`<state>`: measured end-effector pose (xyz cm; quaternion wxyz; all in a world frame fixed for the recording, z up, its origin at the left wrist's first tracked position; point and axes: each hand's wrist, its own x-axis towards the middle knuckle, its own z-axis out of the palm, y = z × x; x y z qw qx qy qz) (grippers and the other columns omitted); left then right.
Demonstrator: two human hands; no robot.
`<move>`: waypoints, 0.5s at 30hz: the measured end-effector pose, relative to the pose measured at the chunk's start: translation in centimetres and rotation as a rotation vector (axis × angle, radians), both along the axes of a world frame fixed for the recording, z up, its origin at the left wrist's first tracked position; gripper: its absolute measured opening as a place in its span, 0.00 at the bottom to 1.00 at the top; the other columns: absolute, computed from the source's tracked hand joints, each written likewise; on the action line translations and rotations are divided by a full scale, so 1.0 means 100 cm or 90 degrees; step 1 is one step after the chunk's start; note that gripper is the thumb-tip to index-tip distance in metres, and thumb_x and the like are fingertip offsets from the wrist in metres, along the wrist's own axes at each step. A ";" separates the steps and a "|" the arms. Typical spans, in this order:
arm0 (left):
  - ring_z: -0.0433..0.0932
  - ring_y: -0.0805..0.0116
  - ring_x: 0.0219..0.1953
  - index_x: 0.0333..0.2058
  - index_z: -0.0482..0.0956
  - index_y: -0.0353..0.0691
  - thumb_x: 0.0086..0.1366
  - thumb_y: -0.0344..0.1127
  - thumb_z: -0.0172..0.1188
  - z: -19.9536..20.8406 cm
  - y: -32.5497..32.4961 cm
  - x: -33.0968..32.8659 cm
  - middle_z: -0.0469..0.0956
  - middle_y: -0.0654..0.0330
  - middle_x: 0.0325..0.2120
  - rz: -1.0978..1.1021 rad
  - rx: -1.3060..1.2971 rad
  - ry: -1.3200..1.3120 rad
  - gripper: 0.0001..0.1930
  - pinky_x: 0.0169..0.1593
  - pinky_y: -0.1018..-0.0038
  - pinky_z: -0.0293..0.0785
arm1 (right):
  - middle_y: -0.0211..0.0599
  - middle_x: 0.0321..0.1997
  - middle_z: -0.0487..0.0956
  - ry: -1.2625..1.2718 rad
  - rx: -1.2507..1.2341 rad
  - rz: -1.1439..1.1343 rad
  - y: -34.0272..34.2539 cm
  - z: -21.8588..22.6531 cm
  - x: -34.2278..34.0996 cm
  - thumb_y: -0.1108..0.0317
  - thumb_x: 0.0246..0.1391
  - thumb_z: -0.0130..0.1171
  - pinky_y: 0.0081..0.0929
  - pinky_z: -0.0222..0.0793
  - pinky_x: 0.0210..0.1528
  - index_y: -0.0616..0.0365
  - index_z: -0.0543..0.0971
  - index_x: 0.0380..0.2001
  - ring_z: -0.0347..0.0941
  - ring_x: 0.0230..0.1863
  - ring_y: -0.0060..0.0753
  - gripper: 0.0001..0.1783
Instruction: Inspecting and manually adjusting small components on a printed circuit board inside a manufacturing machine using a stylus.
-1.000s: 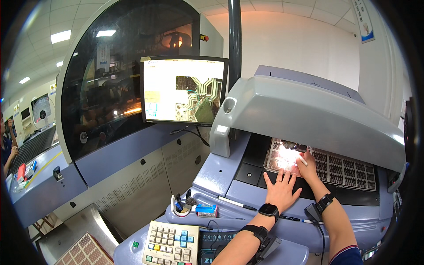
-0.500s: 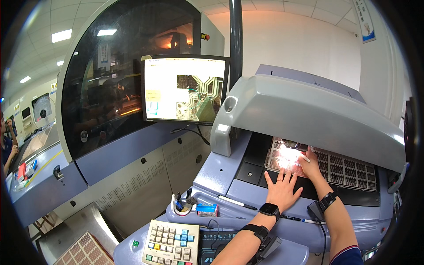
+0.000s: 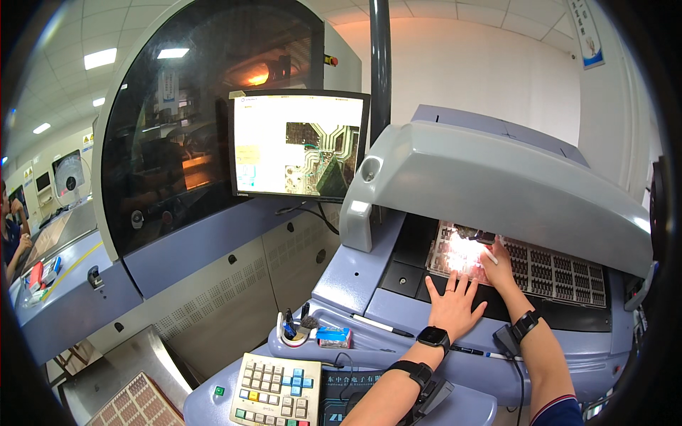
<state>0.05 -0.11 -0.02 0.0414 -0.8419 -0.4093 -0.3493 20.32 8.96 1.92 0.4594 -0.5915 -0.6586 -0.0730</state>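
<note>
A circuit board panel [image 3: 561,275] lies on the black bed of a grey-hooded machine, its left part washed out by a bright lamp. My left hand [image 3: 453,311] rests flat with fingers spread, the fingertips at the panel's near edge. My right hand [image 3: 499,268] is closed around a white pen-like tool [image 3: 491,255] over the lit area. Glare and the fingers hide the tool's tip. Just above it, a dark fitting [image 3: 477,234] sits under the hood. On the monitor [image 3: 323,160] shows a magnified view of circuit traces.
Near my left forearm are a keypad [image 3: 275,390], a small blue-and-red box [image 3: 333,336] and a holder with tools [image 3: 291,330]. A white pen [image 3: 381,325] lies on the front ledge. More panels [image 3: 138,403] sit at lower left. A person [image 3: 14,227] is at far left.
Both hands stay almost in place. Inside the dark-windowed machine, the orange glow has shifted. A green patch in the monitor's magnified picture looks darker now.
</note>
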 end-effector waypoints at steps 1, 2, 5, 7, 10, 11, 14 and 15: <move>0.56 0.58 0.67 0.60 0.69 0.46 0.65 0.57 0.48 -0.001 0.000 0.000 0.65 0.58 0.60 -0.003 0.001 -0.003 0.30 0.60 0.26 0.39 | 0.55 0.37 0.77 0.023 0.023 0.001 0.000 -0.001 -0.001 0.62 0.50 0.54 0.41 0.71 0.45 0.69 0.67 0.54 0.75 0.39 0.54 0.30; 0.56 0.58 0.67 0.60 0.69 0.46 0.65 0.57 0.48 -0.002 0.001 0.001 0.66 0.58 0.60 -0.005 0.003 -0.006 0.30 0.60 0.26 0.40 | 0.54 0.37 0.77 0.046 0.046 0.002 0.000 -0.001 -0.001 0.62 0.51 0.53 0.42 0.71 0.44 0.66 0.68 0.54 0.74 0.37 0.55 0.28; 0.57 0.59 0.67 0.59 0.69 0.46 0.65 0.57 0.48 -0.001 0.000 0.001 0.66 0.58 0.60 -0.005 0.001 -0.006 0.30 0.60 0.26 0.39 | 0.51 0.38 0.75 0.037 0.089 0.003 -0.001 -0.001 -0.001 0.66 0.53 0.53 0.39 0.71 0.40 0.61 0.69 0.54 0.74 0.33 0.48 0.25; 0.57 0.59 0.67 0.59 0.69 0.46 0.65 0.57 0.48 -0.001 0.001 -0.001 0.66 0.58 0.60 -0.001 -0.002 -0.005 0.30 0.60 0.26 0.39 | 0.48 0.37 0.75 0.051 0.042 0.004 -0.006 0.007 -0.007 0.67 0.52 0.53 0.36 0.72 0.38 0.62 0.69 0.52 0.74 0.32 0.42 0.23; 0.57 0.59 0.67 0.59 0.69 0.45 0.65 0.57 0.48 -0.001 0.001 0.000 0.66 0.58 0.60 -0.003 -0.002 -0.006 0.30 0.60 0.26 0.39 | 0.43 0.35 0.76 0.191 0.028 0.062 -0.001 0.005 -0.004 0.69 0.51 0.54 0.29 0.73 0.32 0.64 0.70 0.48 0.74 0.29 0.31 0.20; 0.57 0.58 0.67 0.60 0.69 0.45 0.65 0.57 0.48 -0.001 0.000 0.000 0.66 0.58 0.60 -0.006 0.000 -0.007 0.30 0.60 0.26 0.39 | 0.41 0.33 0.76 0.318 0.060 0.124 0.001 0.003 -0.002 0.69 0.50 0.55 0.26 0.74 0.29 0.65 0.71 0.45 0.75 0.27 0.26 0.18; 0.57 0.58 0.67 0.60 0.69 0.45 0.65 0.57 0.48 -0.001 0.001 -0.001 0.66 0.58 0.60 -0.006 -0.005 -0.008 0.30 0.60 0.26 0.39 | 0.38 0.29 0.77 0.303 0.035 0.076 0.001 0.008 -0.004 0.68 0.50 0.55 0.25 0.74 0.27 0.65 0.72 0.42 0.76 0.23 0.25 0.17; 0.57 0.58 0.67 0.60 0.69 0.45 0.65 0.57 0.48 -0.002 0.001 -0.001 0.66 0.58 0.60 -0.008 -0.005 -0.009 0.30 0.60 0.26 0.39 | 0.38 0.29 0.77 0.302 0.036 0.075 0.003 0.007 -0.002 0.68 0.50 0.55 0.25 0.74 0.27 0.65 0.72 0.42 0.76 0.23 0.25 0.17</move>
